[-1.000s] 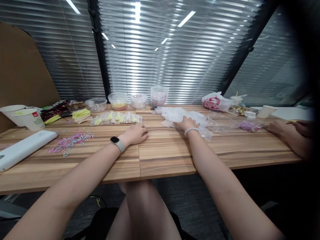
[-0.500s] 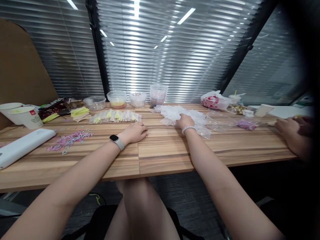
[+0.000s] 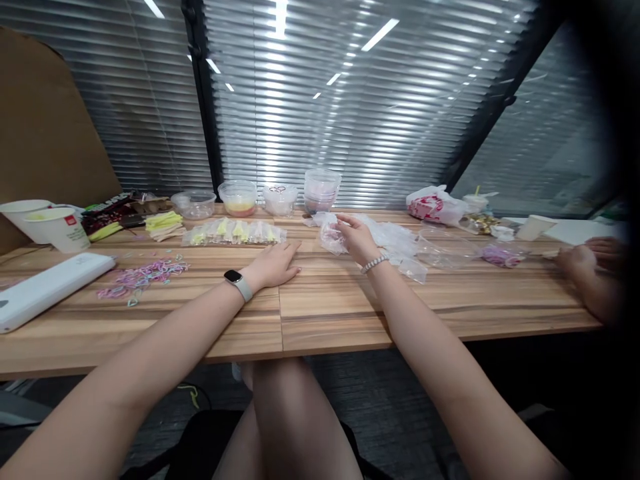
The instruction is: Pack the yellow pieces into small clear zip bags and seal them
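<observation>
My left hand lies flat on the wooden table, fingers out, holding nothing. Just beyond its fingertips is a row of small clear packets with yellow and pale pieces inside. At the left edge of a heap of clear plastic bags, my right hand pinches a clear plastic bag between thumb and fingers. The bag looks crumpled and slightly raised. My palm hides part of the heap.
Clear plastic tubs line the back by the blinds. On the left are loose pastel rubber bands, a long white device and paper cups. A co-worker's hands rest at the far right, past a packet of purple bands.
My right hand has moved left from the top of the heap, drawing a clear bag to the heap's left edge. My left hand stays on the table, its fingers spread slightly more.
</observation>
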